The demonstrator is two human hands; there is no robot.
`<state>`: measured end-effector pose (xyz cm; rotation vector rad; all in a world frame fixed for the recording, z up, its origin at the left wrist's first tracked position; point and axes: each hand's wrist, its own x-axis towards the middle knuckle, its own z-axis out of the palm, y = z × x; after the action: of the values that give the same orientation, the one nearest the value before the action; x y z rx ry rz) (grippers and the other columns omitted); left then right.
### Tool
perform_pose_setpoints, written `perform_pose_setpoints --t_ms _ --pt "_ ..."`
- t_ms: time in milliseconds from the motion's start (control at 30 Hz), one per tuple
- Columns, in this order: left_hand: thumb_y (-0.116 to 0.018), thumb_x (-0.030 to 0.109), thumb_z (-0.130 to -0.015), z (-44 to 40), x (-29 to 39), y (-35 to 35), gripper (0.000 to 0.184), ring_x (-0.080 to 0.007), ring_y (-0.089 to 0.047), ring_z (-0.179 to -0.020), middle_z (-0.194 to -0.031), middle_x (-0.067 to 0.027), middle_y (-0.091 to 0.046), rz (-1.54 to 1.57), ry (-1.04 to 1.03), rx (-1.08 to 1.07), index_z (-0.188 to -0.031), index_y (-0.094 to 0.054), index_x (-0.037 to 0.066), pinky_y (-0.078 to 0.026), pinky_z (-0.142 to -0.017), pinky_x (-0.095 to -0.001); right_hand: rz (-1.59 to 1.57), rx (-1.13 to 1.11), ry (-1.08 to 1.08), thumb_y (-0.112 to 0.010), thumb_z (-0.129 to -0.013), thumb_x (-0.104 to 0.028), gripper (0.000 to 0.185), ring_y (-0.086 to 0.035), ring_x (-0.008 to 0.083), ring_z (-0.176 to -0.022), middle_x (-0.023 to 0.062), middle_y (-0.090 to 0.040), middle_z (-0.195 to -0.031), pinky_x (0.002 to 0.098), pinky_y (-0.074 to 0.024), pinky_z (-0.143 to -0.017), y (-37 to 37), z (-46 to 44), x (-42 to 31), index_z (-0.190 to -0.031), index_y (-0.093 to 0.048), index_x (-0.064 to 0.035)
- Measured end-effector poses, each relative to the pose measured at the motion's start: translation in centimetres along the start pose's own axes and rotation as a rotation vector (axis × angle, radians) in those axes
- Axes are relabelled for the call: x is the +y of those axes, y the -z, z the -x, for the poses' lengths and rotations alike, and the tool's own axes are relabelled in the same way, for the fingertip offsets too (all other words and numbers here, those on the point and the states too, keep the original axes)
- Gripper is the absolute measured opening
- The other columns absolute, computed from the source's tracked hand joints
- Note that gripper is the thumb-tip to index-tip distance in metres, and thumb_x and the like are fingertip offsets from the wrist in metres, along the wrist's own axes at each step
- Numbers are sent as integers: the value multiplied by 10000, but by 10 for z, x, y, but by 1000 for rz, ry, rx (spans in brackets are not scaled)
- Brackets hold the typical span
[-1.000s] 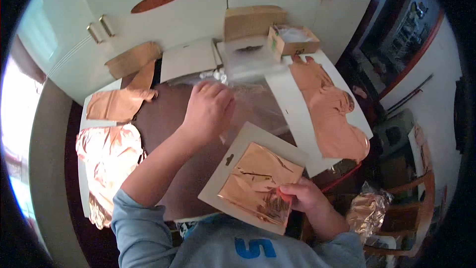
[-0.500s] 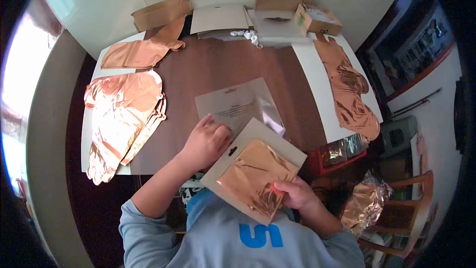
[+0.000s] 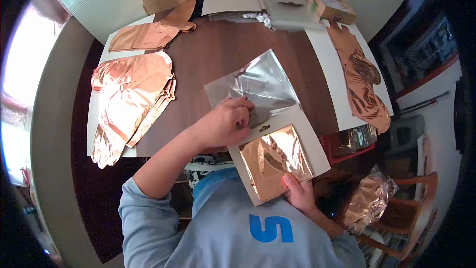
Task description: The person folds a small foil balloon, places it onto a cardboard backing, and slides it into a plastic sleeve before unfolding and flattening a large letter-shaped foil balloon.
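Note:
My right hand point(image 3: 299, 194) grips the lower edge of a white card point(image 3: 313, 149), thumb on top. On that card lies a folded rose-gold foil balloon point(image 3: 267, 161), shiny and creased. My left hand point(image 3: 229, 121) pinches a clear plastic sleeve point(image 3: 271, 82) just above the card's top edge. The sleeve is lifted and tilted, and its lower part meets the card near the hang hole. Whether the card's top is inside the sleeve's mouth, I cannot tell. The left fingertips are partly hidden.
Flat rose-gold foil balloons point(image 3: 134, 87) lie at the table's left, and another foil piece point(image 3: 356, 77) at the right. At the back are white cards point(image 3: 230, 2), white ribbon point(image 3: 259, 18) and a small cardboard box point(image 3: 331, 7). A wooden chair point(image 3: 427, 196) holds a bag of foil point(image 3: 368, 202).
The plastic sleeve has been lifted from the table by my left hand, its film now raised. My right hand has turned the card more upright and brought it against the sleeve.

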<state>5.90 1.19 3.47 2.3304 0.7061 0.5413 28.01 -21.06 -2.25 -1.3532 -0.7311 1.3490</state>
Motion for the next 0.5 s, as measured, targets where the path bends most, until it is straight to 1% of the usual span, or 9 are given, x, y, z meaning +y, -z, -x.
perform_pose_setpoints --t_ms 67,100,167,200,267,300,400,500 --pt "-715 114 -801 0 2 1 136 -424 -542 -1227 -1267 -229 -599 -30 -14 24 -792 -610 29 -416 -1088 -489 23 -47 -34 -580 -973 -74 301 -510 85 -752 -7 -562 -869 245 -433 -687 4 1 0 -1263 -503 -47" --pt "-716 122 -808 -1 4 1 136 -418 -540 -1237 -1262 -222 -603 -43 -21 37 -801 -616 29 -407 -1095 -506 -29 -36 -35 -588 -978 -84 255 -529 91 -779 -4 -584 -896 255 -446 -706 2 2 -2 -1223 -535 -36" --pt "-709 131 -820 0 7 1 134 -401 -545 -1243 -1252 -208 -610 -185 -13 49 -825 -627 25 -384 -1102 -547 -129 -20 -35 -604 -989 -104 181 -568 103 -833 0 -627 -949 275 -470 -745 -7 1 -10 -1145 -599 -13" --pt "-706 135 -827 1 9 2 134 -393 -547 -1246 -1247 -200 -614 -256 -6 56 -838 -633 23 -373 -1106 -567 -192 0 -58 -608 -987 -106 172 -564 100 -833 -5 -624 -942 273 -467 -743 -11 0 -15 -1133 -603 -15" --pt "-692 130 -830 3 14 12 126 -381 -569 -1207 -1231 -191 -618 -157 65 37 -846 -633 21 -351 -1111 -590 -318 38 -101 -615 -985 -109 155 -558 94 -832 -14 -620 -929 269 -461 -739 -17 -2 -23 -1109 -611 -17" --pt "-685 128 -832 3 16 16 122 -375 -581 -1188 -1223 -186 -621 -107 100 28 -851 -633 20 -341 -1114 -601 -292 36 -94 -614 -990 -119 110 -530 82 -788 -41 -591 -862 265 -434 -694 -15 -4 -20 -1045 -613 -24" --pt "-670 129 -837 1 17 23 111 -373 -600 -1140 -1200 -183 -626 -53 89 -46 -841 -633 25 -323 -1130 -587 -192 -107 -43 -604 -996 -123 128 -533 71 -810 -37 -605 -888 254 -436 -712 3 -9 2 -1067 -614 -17" --pt "-668 145 -839 -9 15 23 131 -370 -606 -1116 -1171 -184 -628 -103 109 -183 -829 -631 20 -308 -1140 -586 -106 27 -12 -594 -1000 -121 112 -523 66 -782 -42 -591 -867 254 -433 -688 -15 -6 -2 -1036 -608 -17"
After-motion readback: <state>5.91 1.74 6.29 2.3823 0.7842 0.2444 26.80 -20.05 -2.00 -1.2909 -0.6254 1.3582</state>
